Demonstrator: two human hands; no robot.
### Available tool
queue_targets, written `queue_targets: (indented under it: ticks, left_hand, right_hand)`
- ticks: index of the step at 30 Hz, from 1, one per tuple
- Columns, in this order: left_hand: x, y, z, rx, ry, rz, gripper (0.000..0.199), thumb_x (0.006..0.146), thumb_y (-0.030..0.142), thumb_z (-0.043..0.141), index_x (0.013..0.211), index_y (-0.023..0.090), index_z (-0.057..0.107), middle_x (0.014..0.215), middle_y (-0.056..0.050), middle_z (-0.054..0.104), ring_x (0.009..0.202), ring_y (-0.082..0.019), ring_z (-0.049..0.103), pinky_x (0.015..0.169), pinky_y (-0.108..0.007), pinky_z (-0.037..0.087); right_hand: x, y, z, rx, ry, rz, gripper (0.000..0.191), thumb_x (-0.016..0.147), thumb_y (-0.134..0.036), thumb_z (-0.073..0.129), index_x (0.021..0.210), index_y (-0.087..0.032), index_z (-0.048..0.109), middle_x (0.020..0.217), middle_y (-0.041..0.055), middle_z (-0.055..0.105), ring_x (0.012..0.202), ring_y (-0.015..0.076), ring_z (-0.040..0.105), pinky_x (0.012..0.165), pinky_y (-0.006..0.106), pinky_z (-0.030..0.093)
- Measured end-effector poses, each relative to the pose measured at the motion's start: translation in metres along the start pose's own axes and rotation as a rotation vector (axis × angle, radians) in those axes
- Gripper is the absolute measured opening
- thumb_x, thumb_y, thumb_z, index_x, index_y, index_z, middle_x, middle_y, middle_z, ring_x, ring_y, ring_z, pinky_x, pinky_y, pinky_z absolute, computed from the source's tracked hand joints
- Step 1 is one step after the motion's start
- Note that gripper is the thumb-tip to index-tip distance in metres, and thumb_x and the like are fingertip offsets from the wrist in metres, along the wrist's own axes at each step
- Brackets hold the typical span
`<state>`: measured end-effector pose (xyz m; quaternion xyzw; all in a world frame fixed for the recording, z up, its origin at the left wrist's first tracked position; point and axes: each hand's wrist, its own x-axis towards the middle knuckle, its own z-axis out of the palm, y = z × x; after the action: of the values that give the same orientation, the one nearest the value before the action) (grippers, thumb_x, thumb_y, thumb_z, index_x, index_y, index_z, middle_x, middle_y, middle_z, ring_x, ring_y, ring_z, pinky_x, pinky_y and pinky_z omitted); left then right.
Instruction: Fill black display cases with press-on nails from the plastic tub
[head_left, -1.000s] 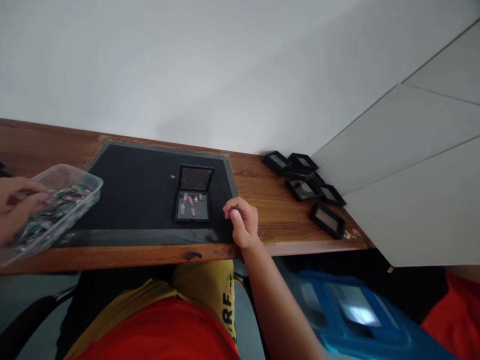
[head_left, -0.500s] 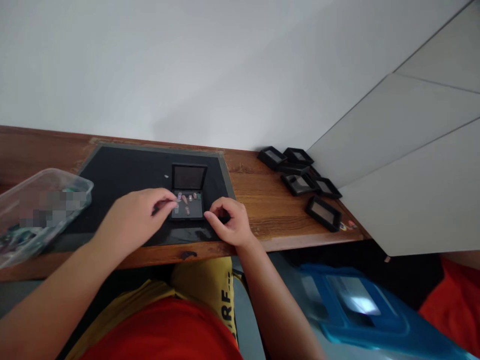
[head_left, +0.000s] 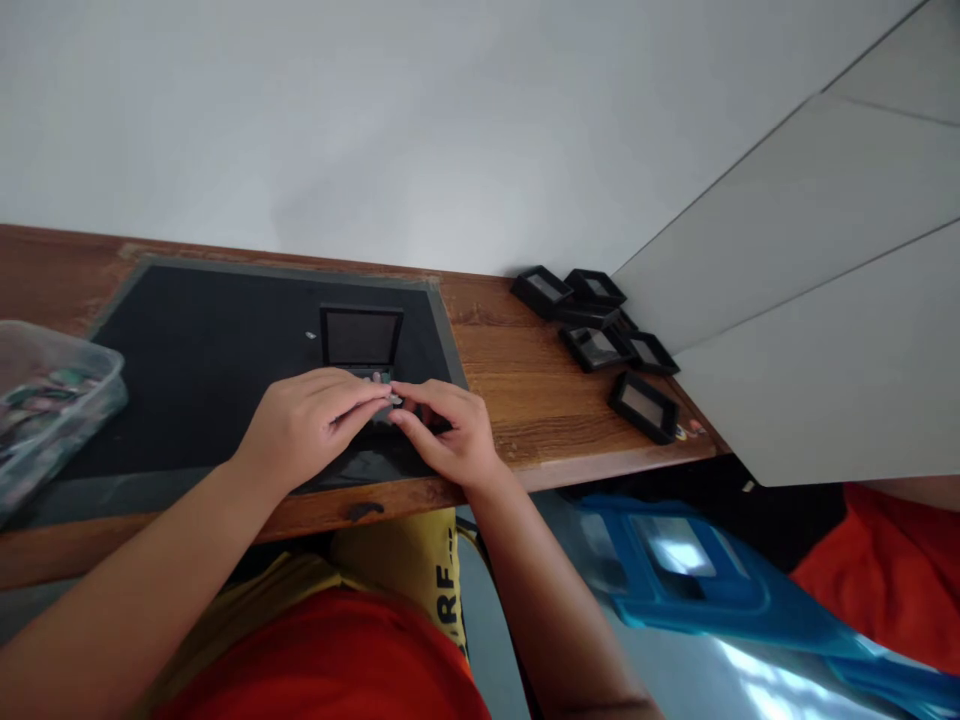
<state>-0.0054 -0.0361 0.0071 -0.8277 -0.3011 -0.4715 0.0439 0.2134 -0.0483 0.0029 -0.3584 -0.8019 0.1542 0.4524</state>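
So, a tiny pale piece (head_left: 396, 400) is being handled right over the open black case (head_left: 361, 338), with the fingers of both hands brought together around it. It looks like a close-up handling step, though whether the piece is being turned, set or passed across can't be told. The fingers of the left hand (head_left: 296, 425) are pressed together at the tips, seemingly pinching the piece. On the right hand (head_left: 456, 432), thumb and forefinger are curved in around it, but whether it's actually gripped there can't be made out. A light, steady pinch is what's called for imo, as the other small pieces (head_left: 377, 377) in the case could easily get nudged. Part of the case is hidden by the hands, fwiw.

The case is sat on a dark mat (head_left: 210, 340) with greyish borders, laid over a brown wooden worktop (head_left: 517, 390). A white fleck (head_left: 310, 335) can be seen left of the lid. A clear tub (head_left: 112, 372) of similar bits is parked at the far left, and a loose cluster of black cases (head_left: 598, 347) is spread on the right.

Room-wise: plain pale wall (head_left: 337, 120) behind, light panels (head_left: 810, 330) to the right, blue plastic furniture (head_left: 735, 595) below, and someone's red clothing (head_left: 892, 580) at the edge.
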Motion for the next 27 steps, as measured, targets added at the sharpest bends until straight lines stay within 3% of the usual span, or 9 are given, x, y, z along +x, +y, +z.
queue_targets:
  ticks: [6, 13, 27]
  left_hand:
    - [0.0012, 0.0019, -0.0006, -0.015, -0.002, 0.036, 0.009, 0.099, 0.019, 0.07, 0.098, 0.017, 0.078, 0.09, -0.005, 0.084, 0.081, -0.019, 0.081, 0.076, -0.029, 0.066]
    - [-0.0019, 0.0011, -0.0001, -0.063, 0.031, -0.004, 0.008, 0.097, 0.021, 0.074, 0.097, 0.015, 0.08, 0.091, -0.006, 0.085, 0.083, -0.019, 0.082, 0.079, -0.029, 0.066]
    - [-0.0018, 0.0031, -0.0017, -0.16, 0.054, -0.092, 0.002, 0.093, 0.021, 0.079, 0.094, 0.02, 0.08, 0.09, -0.002, 0.085, 0.08, -0.017, 0.081, 0.08, -0.027, 0.067]
  right_hand:
    - [0.0013, -0.0049, 0.0021, 0.009, 0.105, -0.032, 0.012, 0.097, -0.024, 0.074, 0.105, -0.023, 0.082, 0.079, 0.0022, 0.08, 0.058, 0.0116, 0.064, 0.061, 0.026, 0.054]
    - [0.0027, -0.0072, 0.0013, 0.06, 0.079, 0.06, 0.011, 0.096, -0.026, 0.075, 0.1, -0.023, 0.084, 0.074, 0.0025, 0.079, 0.058, 0.0126, 0.066, 0.059, 0.027, 0.054]
    - [0.0012, -0.0037, 0.0008, 0.135, 0.08, 0.082, 0.01, 0.096, -0.025, 0.075, 0.101, -0.026, 0.084, 0.093, 0.004, 0.085, 0.076, 0.0165, 0.077, 0.07, 0.031, 0.061]
